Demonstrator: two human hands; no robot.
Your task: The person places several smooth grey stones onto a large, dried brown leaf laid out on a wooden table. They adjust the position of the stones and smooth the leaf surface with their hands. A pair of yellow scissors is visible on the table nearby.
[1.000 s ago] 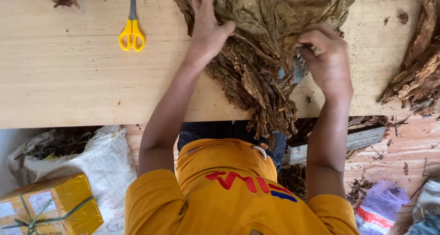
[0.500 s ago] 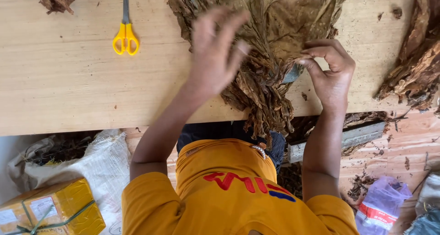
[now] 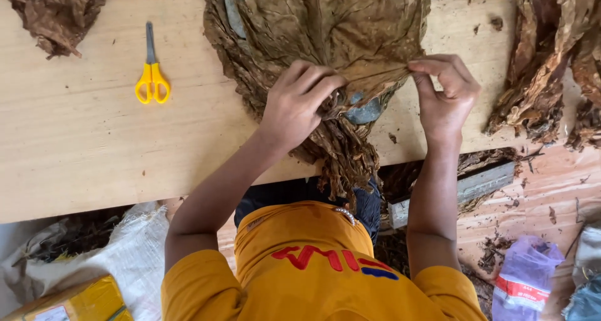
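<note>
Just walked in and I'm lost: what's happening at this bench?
A person in an orange shirt is working a pile of dried brown leaves on a wooden table. The left hand and right hand each pinch an edge of one leaf, stretched between them at the near end of the pile. Yellow-handled scissors lie untouched to the left. More leaf heaps sit at the table's right.

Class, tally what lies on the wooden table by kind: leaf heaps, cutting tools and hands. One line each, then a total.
Heaps of dried brown leaves: 3 (left corner, middle, right)
Yellow-handled scissors: 1
Bare hands: 2 (left hand, right hand)
Total: 6
</note>
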